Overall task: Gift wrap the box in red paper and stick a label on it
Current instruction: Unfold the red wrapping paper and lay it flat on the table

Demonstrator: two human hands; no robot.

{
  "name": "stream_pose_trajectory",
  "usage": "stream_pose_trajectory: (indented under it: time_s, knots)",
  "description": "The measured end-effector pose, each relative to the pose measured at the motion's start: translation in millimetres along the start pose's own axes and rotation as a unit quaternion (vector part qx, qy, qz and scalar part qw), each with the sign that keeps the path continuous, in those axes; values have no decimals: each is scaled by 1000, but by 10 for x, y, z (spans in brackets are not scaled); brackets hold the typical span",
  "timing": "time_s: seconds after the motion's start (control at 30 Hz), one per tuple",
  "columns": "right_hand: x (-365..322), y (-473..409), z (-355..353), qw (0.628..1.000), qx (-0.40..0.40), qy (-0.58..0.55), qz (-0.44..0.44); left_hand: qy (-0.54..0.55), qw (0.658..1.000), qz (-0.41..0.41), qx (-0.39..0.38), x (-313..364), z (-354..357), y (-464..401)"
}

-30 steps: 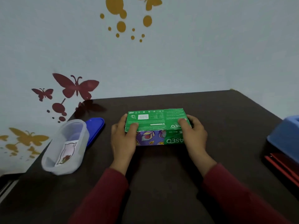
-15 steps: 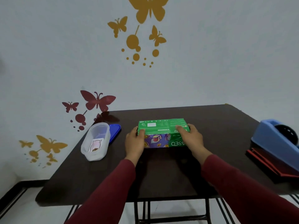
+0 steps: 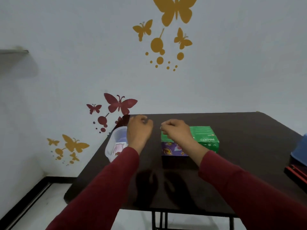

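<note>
Table [image 3: 232,188]: dark brown top, you see its black metal legs under the near edge.
Clear plastic tub [image 3: 111,146]: stands at the table's far left, lid off, a small pale printed packet [image 3: 118,148] lying inside.
Blue lid [image 3: 123,139]: shows through the tub, just behind it.
Blue plastic object [image 3: 299,151]: cut off by the right edge of your view, shape unclear.
Wall [image 3: 66,72]: pale blue-grey, behind the table.
Yellow butterfly stickers [image 3: 174,10]: 1 cluster high above the table, another low at left.
Dark red butterfly stickers [image 3: 119,103]: 2 butterflies with dots, just left of the table's far corner.
Shelf edge [image 3: 14,51]: grey, far left on the wall.
Floor [image 3: 41,209]: pale, black skirting along the wall.
</note>
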State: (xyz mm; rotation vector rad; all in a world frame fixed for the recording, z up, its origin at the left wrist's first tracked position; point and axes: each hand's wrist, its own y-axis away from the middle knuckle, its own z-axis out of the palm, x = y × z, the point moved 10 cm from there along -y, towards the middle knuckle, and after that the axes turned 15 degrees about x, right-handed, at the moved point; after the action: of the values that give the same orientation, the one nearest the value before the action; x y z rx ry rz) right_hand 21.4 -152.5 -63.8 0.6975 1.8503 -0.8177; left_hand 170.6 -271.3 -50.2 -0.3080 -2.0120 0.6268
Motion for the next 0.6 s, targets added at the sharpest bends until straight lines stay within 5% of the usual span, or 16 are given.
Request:
stream_pose_trajectory:
  time_s: [0.23,0.4,0.6]
  knots:
    - [19,106,1307,981,-165,98,30,-235,960,-136,-71,-1258,-399,-496]
    - [286,85,1867,971,-184,102,111,-85,953,-238,-165,-1656,-172,-447]
    - [302,-162,2087,978,-114,49,166,-62,952,-248,-169,-1819,109,-664]
